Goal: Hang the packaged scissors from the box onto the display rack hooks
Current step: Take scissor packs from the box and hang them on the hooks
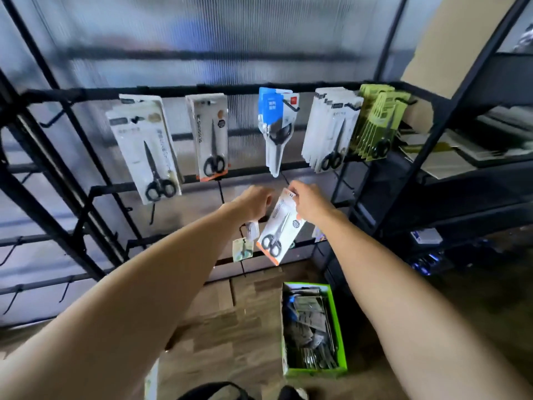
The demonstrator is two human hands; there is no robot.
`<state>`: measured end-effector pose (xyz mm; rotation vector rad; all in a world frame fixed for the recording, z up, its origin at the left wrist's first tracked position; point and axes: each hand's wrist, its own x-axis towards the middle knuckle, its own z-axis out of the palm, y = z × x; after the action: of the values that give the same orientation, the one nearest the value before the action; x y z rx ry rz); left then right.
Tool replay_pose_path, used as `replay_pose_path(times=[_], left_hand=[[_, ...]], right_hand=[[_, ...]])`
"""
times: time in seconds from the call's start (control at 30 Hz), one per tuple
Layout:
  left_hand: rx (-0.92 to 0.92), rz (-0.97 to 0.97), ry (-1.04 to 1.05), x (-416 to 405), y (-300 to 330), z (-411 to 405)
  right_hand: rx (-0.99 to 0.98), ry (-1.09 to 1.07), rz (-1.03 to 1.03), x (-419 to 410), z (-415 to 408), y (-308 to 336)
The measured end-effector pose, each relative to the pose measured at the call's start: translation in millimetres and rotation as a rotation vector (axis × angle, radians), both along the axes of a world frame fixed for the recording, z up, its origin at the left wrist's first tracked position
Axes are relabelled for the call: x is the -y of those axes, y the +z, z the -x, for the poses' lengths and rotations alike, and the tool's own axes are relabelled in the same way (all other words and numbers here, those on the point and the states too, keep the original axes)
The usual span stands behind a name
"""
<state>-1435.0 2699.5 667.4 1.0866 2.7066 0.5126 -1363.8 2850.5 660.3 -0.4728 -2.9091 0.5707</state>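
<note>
Right hand pinching scissors pack top, left hand curled, contents unclear

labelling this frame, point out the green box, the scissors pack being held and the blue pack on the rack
green box (337,327): head view, on its right wall.
held scissors pack (279,230): head view, on the middle of the card, pinched at the top by the right hand (310,202).
blue pack (271,109): head view, on the blue card top.

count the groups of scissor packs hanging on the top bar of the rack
5, left to right: white packs, one orange-trimmed pack, blue-topped packs, a white stack, a green stack. The stacks hide how many packs each holds.
</note>
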Motion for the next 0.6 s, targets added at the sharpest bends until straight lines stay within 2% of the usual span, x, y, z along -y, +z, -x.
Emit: replay_pose_path(times=[0.13, 0.3, 0.6], left_hand=[[0.028, -0.149, 0.093, 41, 21, 7], [0.098, -0.185, 0.095, 75, 49, 9], [-0.038, -0.216, 0.099, 94, 98, 18]], right_hand=[[-0.071, -0.016, -0.065, 43, 4, 28], [-0.147, -0.088, -0.132, 70, 4, 56], [-0.180, 0.047, -0.103, 80, 10, 104]])
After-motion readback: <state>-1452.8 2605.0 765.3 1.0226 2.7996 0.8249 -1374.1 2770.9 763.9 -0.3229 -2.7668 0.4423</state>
